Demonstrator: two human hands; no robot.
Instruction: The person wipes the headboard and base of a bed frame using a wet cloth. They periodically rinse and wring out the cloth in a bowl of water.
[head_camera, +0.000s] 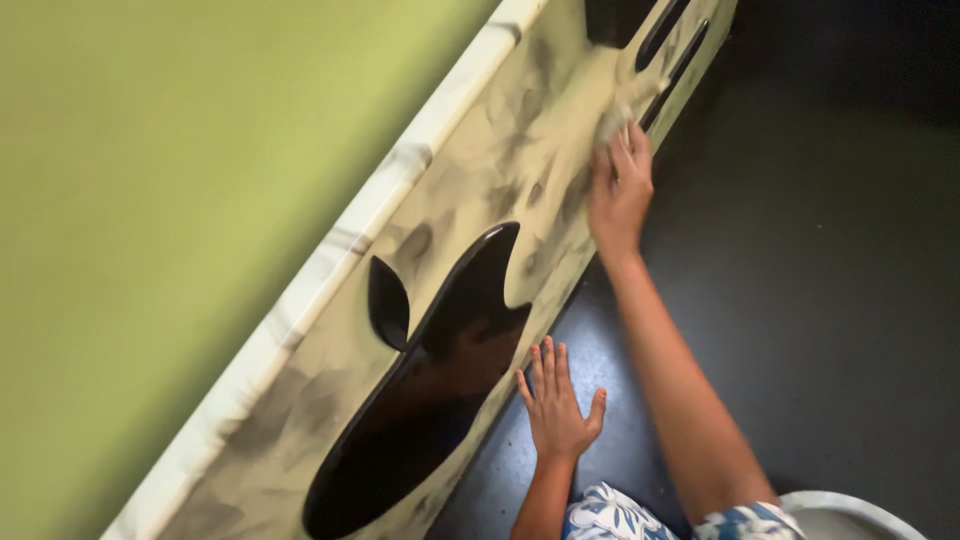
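Already stretched, the right hand (620, 190) presses a pale cloth (622, 112) on the marbled panel (500, 170); the left hand (557, 410), fingers splayed and empty, braces on the dark floor (820, 300) — overreaching could slip it.

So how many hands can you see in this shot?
2. The left hand lies flat on the dark floor beside the marbled panel; the right hand presses a cloth higher up the panel.

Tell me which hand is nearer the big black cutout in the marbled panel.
Left. The left hand lies flat on the dark floor beside the black cutout; the right hand presses a cloth farther up the panel.
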